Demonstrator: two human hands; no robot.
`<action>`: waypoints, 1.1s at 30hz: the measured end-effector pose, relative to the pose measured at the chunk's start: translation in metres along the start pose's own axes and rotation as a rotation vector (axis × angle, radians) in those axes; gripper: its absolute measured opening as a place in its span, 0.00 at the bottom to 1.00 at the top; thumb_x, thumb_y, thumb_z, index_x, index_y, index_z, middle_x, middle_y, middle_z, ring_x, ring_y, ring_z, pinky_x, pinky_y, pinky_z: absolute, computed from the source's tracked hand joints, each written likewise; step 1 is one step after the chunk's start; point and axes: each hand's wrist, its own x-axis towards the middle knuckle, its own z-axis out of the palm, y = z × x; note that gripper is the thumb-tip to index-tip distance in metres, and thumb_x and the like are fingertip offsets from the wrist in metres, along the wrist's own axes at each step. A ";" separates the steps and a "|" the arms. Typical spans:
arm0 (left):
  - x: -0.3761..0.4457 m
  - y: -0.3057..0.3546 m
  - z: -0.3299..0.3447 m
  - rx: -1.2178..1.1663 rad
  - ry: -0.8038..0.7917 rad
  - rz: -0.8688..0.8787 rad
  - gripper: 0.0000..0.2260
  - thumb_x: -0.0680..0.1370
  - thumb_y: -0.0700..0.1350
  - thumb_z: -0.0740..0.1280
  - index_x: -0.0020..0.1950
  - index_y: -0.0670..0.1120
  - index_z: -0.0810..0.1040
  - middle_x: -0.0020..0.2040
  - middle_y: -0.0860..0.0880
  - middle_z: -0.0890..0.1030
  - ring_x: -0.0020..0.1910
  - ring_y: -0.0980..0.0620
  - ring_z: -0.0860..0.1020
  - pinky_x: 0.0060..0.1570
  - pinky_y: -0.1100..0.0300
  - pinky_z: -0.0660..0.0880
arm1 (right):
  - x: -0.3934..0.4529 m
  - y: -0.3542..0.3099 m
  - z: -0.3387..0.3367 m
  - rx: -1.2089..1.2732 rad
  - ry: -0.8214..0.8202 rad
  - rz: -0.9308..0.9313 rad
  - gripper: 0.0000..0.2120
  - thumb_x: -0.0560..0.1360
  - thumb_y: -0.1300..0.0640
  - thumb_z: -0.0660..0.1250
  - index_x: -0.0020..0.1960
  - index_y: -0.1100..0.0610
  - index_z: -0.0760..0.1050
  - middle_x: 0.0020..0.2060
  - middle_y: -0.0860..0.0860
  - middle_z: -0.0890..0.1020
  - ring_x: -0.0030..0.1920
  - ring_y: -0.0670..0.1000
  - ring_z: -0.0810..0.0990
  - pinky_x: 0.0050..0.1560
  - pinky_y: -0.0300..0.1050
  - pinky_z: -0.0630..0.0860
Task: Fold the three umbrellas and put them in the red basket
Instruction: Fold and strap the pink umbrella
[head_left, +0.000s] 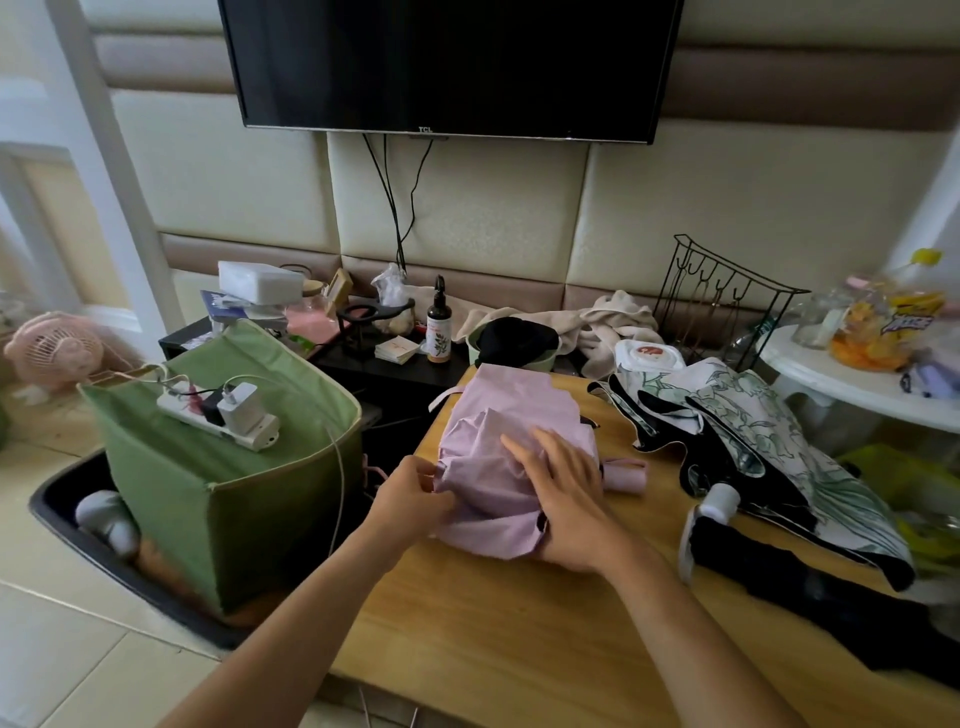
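Observation:
A pink umbrella (498, 415) lies collapsed on the wooden table (493, 623), its canopy loose and crumpled. My left hand (415, 499) pinches a fold of the pink fabric at its left edge. My right hand (566, 493) lies flat on top of the canopy, fingers spread, pressing it down. Its pink handle (626, 475) sticks out to the right. A floral white and green umbrella with black lining (753, 441) lies unfolded at the table's right, its white handle (719, 501) pointing toward me. A black umbrella (779, 571) lies nearer, at the right edge. No red basket shows.
A green fabric box (208, 467) with a power strip (218, 415) on it stands left of the table in a dark tray. Behind are a spray bottle (439, 325), a wet-wipes pack (649, 356), a wire rack (722, 296) and cloths. A white side table (831, 379) stands right.

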 end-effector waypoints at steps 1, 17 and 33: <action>-0.001 -0.001 0.001 0.013 0.010 0.017 0.17 0.75 0.45 0.72 0.61 0.49 0.73 0.54 0.49 0.81 0.51 0.50 0.81 0.51 0.51 0.82 | -0.006 -0.002 -0.003 -0.003 0.039 -0.040 0.52 0.71 0.42 0.74 0.80 0.37 0.40 0.79 0.47 0.36 0.79 0.49 0.33 0.79 0.55 0.39; -0.002 -0.005 0.012 0.331 0.249 0.344 0.08 0.80 0.48 0.69 0.45 0.48 0.87 0.41 0.49 0.83 0.47 0.53 0.74 0.43 0.58 0.66 | -0.029 -0.032 0.009 0.083 0.246 -0.161 0.12 0.80 0.48 0.56 0.53 0.48 0.77 0.44 0.45 0.81 0.45 0.49 0.80 0.42 0.52 0.78; -0.012 -0.005 -0.033 0.194 -0.160 -0.165 0.11 0.72 0.49 0.78 0.46 0.42 0.85 0.47 0.48 0.84 0.47 0.50 0.79 0.46 0.57 0.74 | -0.008 -0.023 0.014 0.121 -0.157 0.059 0.31 0.61 0.27 0.72 0.53 0.44 0.66 0.74 0.46 0.56 0.74 0.54 0.59 0.71 0.55 0.66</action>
